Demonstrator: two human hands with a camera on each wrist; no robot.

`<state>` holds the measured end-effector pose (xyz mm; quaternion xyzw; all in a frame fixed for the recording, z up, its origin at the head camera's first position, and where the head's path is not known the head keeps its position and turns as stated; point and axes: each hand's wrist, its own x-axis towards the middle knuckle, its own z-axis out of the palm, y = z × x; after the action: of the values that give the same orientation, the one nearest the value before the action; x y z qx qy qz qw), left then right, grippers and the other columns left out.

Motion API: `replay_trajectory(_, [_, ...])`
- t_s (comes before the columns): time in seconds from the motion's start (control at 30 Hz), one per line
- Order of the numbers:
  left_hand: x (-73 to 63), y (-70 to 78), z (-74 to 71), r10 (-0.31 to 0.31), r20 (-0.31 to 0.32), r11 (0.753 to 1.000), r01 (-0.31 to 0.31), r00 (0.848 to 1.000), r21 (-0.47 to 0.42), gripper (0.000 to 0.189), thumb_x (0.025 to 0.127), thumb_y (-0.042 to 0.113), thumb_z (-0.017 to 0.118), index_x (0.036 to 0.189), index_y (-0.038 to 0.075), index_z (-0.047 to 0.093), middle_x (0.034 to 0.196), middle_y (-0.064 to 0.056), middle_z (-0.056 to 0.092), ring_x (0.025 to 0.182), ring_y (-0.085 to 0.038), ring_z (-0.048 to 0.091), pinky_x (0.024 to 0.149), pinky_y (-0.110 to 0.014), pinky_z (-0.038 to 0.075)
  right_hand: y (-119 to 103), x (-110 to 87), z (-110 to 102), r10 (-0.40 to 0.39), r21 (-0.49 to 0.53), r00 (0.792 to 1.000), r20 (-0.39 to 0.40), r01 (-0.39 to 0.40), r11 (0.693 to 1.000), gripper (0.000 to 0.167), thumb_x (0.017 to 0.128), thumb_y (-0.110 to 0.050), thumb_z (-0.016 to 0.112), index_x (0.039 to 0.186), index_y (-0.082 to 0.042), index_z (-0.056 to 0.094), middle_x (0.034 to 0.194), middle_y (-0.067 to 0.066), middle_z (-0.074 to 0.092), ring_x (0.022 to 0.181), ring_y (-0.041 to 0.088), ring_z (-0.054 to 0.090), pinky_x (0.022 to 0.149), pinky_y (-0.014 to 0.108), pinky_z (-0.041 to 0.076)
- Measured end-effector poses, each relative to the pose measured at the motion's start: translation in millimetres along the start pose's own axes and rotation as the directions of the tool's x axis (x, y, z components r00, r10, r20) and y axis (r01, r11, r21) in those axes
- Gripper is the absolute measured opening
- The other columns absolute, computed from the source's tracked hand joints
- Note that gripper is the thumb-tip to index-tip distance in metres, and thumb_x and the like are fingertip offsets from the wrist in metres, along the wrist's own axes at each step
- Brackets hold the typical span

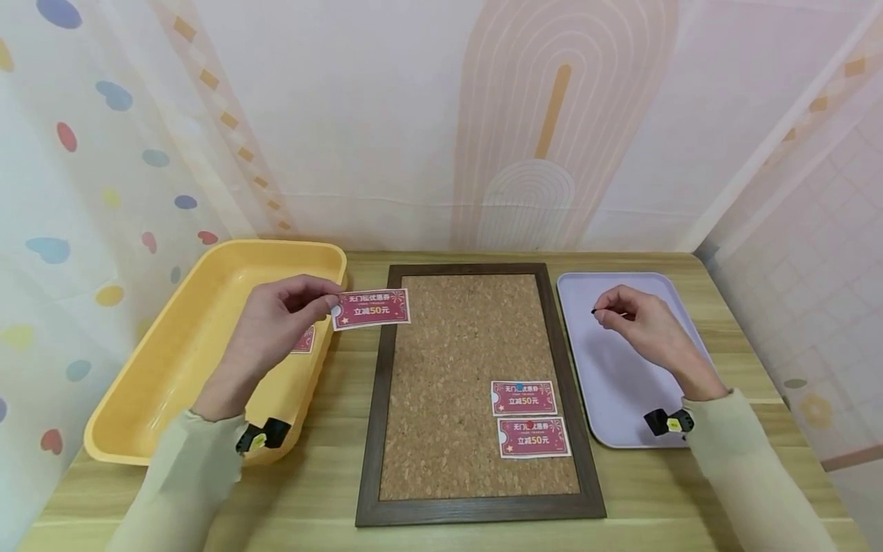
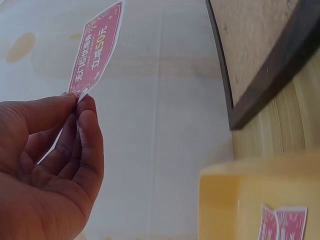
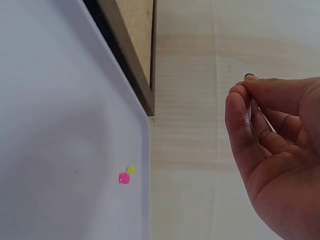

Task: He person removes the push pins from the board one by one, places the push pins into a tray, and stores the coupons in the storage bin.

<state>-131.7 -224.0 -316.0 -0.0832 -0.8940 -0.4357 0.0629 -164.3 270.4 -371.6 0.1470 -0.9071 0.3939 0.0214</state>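
Left hand [image 1: 279, 322]: we've got the fingers [image 2: 91, 132] pinching a red-and-white coupon [image 1: 372, 309] by one end, printed face readable in the head view. It's held up in the air beside the yellow bin [image 1: 200, 330]; from the head camera its far end overlaps the left side of the corkboard's dark frame [image 1: 383, 399].

Right hand [image 1: 641, 326]: thumb and fingertips pinch a small dark item [image 1: 594, 311], mostly hidden by the grip, so we can't tell its exact shape. From the head view that hand is over the lavender tray [image 1: 600, 376], right of the board. In the tray we see a pink round piece [image 3: 124, 178] touching or just beside a yellow-green one [image 3: 131, 170].

On the corkboard [image 1: 455, 360], lower right, we have two matching coupons, one above the other: upper coupon [image 1: 507, 402] with a blue pin [image 1: 520, 387] at its top edge, lower coupon [image 1: 534, 441] with a red pin [image 1: 530, 424]. More coupons [image 2: 294, 220] lie in the bin, overlapping. Bin, board and tray all sit on the wood-grain surface [image 1: 317, 498].
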Motion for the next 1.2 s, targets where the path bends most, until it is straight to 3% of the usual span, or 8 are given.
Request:
replay_trajectory(0.33, [1.5, -17.8, -25.9, -0.018, 0.037, 0.999, 0.017, 0.999, 0.035, 0.017, 0.101, 0.02, 0.07, 0.11, 0.008, 0.077, 0.095, -0.006, 0.074, 0.077, -0.019, 0.061, 0.063, -0.021, 0.05, 12.6, 2.0, -1.8, 0.025, -0.03, 1.0, 0.018, -0.025, 0.999, 0.004, 0.098, -0.002, 0.067, 0.103, 0.0, 0.068, 0.089, 0.013, 0.069, 0.075, 0.012, 0.056, 0.064, 0.023, 0.045])
replay_trajectory(0.63, [8.4, -40.2, -45.2, -0.02, 0.091, 1.0, 0.02, 0.996, 0.004, 0.019, 0.1, 0.012, 0.071, 0.112, -0.001, 0.074, 0.092, 0.001, 0.073, 0.078, -0.013, 0.066, 0.068, -0.019, 0.054, 21.0, 4.5, -4.3, 0.029, -0.047, 0.999, 0.04, -0.027, 0.999, 0.005, 0.099, -0.001, 0.067, 0.103, 0.001, 0.067, 0.09, 0.01, 0.068, 0.077, 0.015, 0.056, 0.065, 0.023, 0.046])
replay_trajectory(1.0, [6.8, -78.0, -70.0, -0.098, 0.152, 0.995, 0.096, 0.984, 0.022, 0.025, 0.101, 0.015, 0.068, 0.115, -0.006, 0.07, 0.094, 0.006, 0.074, 0.084, -0.01, 0.07, 0.075, -0.017, 0.053, 29.9, 10.2, -6.5, 0.006, -0.03, 0.998, 0.063, -0.004, 1.0, 0.005, 0.1, -0.003, 0.066, 0.102, 0.001, 0.068, 0.092, 0.011, 0.07, 0.079, 0.011, 0.056, 0.067, 0.02, 0.045])
replay_trajectory(1.2, [6.3, -100.5, -79.1, -0.16, 0.19, 0.987, 0.157, 0.969, 0.03, 0.027, 0.102, 0.013, 0.067, 0.118, -0.009, 0.068, 0.094, 0.011, 0.073, 0.085, -0.006, 0.068, 0.076, -0.017, 0.054, 39.8, 12.1, -8.4, -0.009, -0.048, 0.998, 0.065, 0.012, 0.999, 0.003, 0.099, 0.0, 0.066, 0.098, 0.0, 0.069, 0.09, 0.011, 0.07, 0.076, 0.011, 0.055, 0.066, 0.022, 0.045])
